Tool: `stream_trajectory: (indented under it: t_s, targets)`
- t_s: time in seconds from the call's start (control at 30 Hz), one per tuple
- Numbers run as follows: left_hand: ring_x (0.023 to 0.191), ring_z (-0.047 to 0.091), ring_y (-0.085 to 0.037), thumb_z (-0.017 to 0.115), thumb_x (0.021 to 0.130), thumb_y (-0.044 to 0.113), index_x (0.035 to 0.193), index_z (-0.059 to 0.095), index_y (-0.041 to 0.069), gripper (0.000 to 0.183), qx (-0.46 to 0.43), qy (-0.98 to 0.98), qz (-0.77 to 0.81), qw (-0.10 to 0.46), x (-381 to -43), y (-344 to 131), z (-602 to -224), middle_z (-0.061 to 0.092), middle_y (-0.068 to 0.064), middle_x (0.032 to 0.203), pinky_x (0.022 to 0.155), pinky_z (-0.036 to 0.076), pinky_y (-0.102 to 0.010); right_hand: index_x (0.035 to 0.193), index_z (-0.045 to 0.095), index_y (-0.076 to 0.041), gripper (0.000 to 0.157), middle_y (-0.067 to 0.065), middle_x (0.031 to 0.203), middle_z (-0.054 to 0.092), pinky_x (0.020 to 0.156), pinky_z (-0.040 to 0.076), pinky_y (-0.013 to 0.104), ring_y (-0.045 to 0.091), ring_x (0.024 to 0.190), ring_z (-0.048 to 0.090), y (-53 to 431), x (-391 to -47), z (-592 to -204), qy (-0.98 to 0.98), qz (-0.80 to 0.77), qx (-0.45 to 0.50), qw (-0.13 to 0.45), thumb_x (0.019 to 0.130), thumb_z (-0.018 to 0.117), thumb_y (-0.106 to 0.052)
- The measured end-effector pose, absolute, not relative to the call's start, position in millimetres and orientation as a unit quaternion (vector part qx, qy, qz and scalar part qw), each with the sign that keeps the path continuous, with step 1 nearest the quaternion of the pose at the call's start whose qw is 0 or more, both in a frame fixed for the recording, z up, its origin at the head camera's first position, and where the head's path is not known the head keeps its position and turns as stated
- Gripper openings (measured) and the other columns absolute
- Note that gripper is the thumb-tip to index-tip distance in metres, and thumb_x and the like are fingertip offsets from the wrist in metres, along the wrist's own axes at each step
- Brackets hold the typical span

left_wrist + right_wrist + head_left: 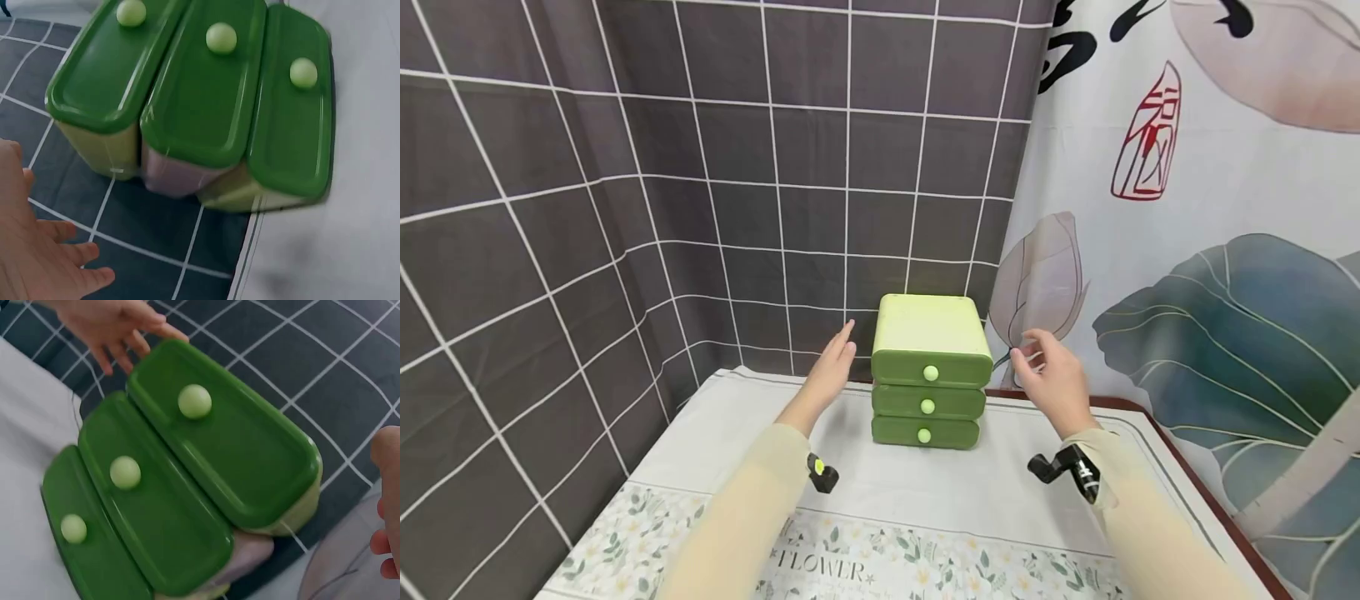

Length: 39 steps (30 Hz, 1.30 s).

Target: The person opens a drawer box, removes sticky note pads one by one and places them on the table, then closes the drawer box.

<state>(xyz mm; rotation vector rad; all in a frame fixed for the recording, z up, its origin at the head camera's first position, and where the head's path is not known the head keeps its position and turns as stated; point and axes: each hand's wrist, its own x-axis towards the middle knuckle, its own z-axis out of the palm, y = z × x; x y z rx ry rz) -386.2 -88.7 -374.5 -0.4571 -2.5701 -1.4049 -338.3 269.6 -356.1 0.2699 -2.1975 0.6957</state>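
A small green drawer box (931,367) with three stacked drawers, round pale-green knobs and a yellow-green top stands at the back of the table. To its left, my left hand (832,364) is held up with fingers extended, apart from the box. My right hand (1054,379) is raised on the other side, fingers loosely bent and holding nothing. The left wrist view shows the dark green drawer fronts (200,87) beside the spread fingers of my left hand (47,244). In the right wrist view, the top drawer (225,437) lies between both hands.
A white tablecloth (857,475) with a floral band covers the table, whose brown edge (1210,508) runs along the right. A dark curtain with white grid lines (805,167) hangs behind and to the left. A white printed curtain (1210,208) hangs at right.
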Motion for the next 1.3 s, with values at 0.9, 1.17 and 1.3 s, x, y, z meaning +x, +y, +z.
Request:
stream_trajectory:
  t_s: [0.9, 1.17, 1.3]
  targets:
    - [0.138, 0.008, -0.018, 0.018, 0.100, 0.039, 0.146, 0.013, 0.039, 0.046, -0.220, -0.716, -0.655, 0.097, -366.4, -40.3, -422.4, 0.012, 0.009, 0.152, 0.107, 0.008, -0.053, 0.101, 0.062, -0.014, 0.020, -0.011, 0.073, 0.060, 0.052, 0.046, 0.025, 0.003, 0.060, 0.055, 176.0, -343.1, -420.5, -0.818, 0.321, 0.151, 0.453, 0.083, 0.066, -0.023]
    - [0.138, 0.001, -0.018, 0.016, 0.101, 0.035, 0.146, 0.001, 0.039, 0.047, -0.219, -0.713, -0.662, 0.077, -353.5, -34.8, -421.5, 0.002, 0.008, 0.152, 0.107, 0.003, -0.055, 0.106, 0.062, -0.021, 0.024, -0.013, 0.076, 0.062, 0.052, 0.047, 0.025, 0.000, 0.062, 0.057, 159.2, -346.9, -420.0, -0.837, 0.298, 0.166, 0.427, 0.083, 0.066, -0.027]
    - [0.138, -0.003, -0.023, 0.015, 0.102, 0.027, 0.148, -0.004, 0.028, 0.049, -0.220, -0.714, -0.661, 0.076, -339.8, -29.8, -411.9, -0.006, 0.000, 0.153, 0.106, 0.002, -0.056, 0.106, 0.062, -0.023, 0.026, -0.013, 0.077, 0.063, 0.053, 0.047, 0.026, -0.001, 0.063, 0.058, 154.2, -348.8, -418.2, -0.845, 0.295, 0.157, 0.418, 0.081, 0.068, -0.028]
